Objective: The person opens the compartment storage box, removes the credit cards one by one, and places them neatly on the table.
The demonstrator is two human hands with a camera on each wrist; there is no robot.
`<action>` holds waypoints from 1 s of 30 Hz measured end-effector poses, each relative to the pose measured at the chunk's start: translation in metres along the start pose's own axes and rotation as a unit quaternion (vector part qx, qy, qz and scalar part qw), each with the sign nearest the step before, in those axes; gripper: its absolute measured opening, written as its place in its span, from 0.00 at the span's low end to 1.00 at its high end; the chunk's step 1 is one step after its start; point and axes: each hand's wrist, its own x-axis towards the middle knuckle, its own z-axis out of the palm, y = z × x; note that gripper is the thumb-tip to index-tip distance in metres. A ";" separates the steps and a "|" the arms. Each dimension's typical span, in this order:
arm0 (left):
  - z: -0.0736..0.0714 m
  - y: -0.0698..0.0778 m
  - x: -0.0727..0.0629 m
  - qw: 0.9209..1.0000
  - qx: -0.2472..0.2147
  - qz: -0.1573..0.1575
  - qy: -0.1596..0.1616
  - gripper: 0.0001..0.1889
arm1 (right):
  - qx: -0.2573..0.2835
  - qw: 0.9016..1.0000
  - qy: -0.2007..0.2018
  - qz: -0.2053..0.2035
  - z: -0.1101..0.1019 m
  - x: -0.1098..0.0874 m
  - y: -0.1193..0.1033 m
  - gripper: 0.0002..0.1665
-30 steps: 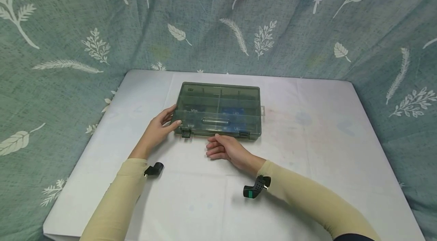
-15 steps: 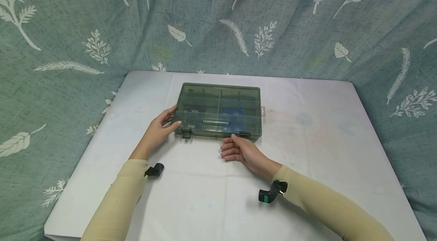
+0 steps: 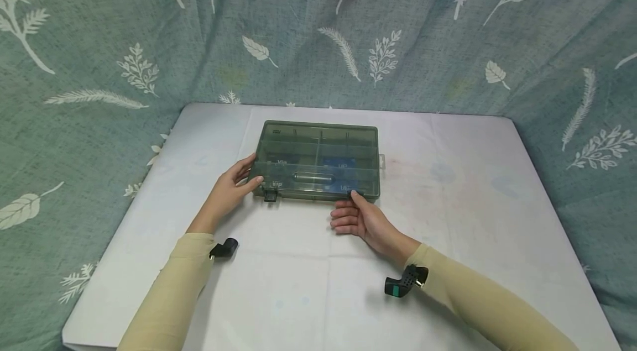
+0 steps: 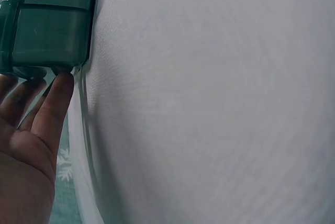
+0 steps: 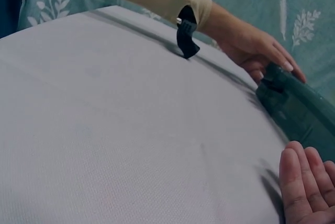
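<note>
A translucent dark green compartment box (image 3: 293, 147) lies on the table with its lid down. Through the lid show a blue card (image 3: 340, 177) and a dark card (image 3: 281, 163), both with white "VIP" lettering. My left hand (image 3: 230, 190) holds the box's left end, thumb on the front corner and fingers along the side wall. Beside that thumb the left latch (image 3: 271, 195) sticks out from the front. My right hand (image 3: 365, 222) has its thumb tip at the front edge, over the right latch. Its other fingers extend loosely below the box, partly covering one another.
The table (image 3: 468, 190) has a white cloth and rounded corners. Leaf-patterned green curtain (image 3: 308, 25) hangs behind and at both sides. A clear tab (image 3: 382, 161) juts from the box's right side. Each sleeve carries a black wrist camera (image 3: 225, 247).
My right hand has slid rightward along the box's front edge, and its thumb now lies at the right latch. My left hand and the box stay in place.
</note>
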 end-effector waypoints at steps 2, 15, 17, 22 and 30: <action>0.000 0.001 0.000 1.000 -0.001 0.001 0.000 0.40 | 0.007 1.000 0.002 -0.001 -0.001 0.000 0.000 0.42; 0.001 -0.001 0.001 1.000 0.000 0.002 0.001 0.40 | 0.012 1.000 -0.004 -0.004 0.000 -0.001 -0.002 0.38; 0.001 -0.001 0.002 1.000 0.001 0.002 0.001 0.40 | 0.010 1.000 -0.007 -0.004 0.000 -0.001 -0.003 0.38; 0.000 -0.002 0.001 1.000 0.003 0.000 0.002 0.40 | 0.000 1.000 -0.022 -0.011 -0.001 -0.002 -0.002 0.32; 0.000 -0.003 0.001 1.000 0.001 0.004 0.002 0.40 | 0.004 1.000 -0.029 -0.011 -0.002 -0.002 -0.001 0.26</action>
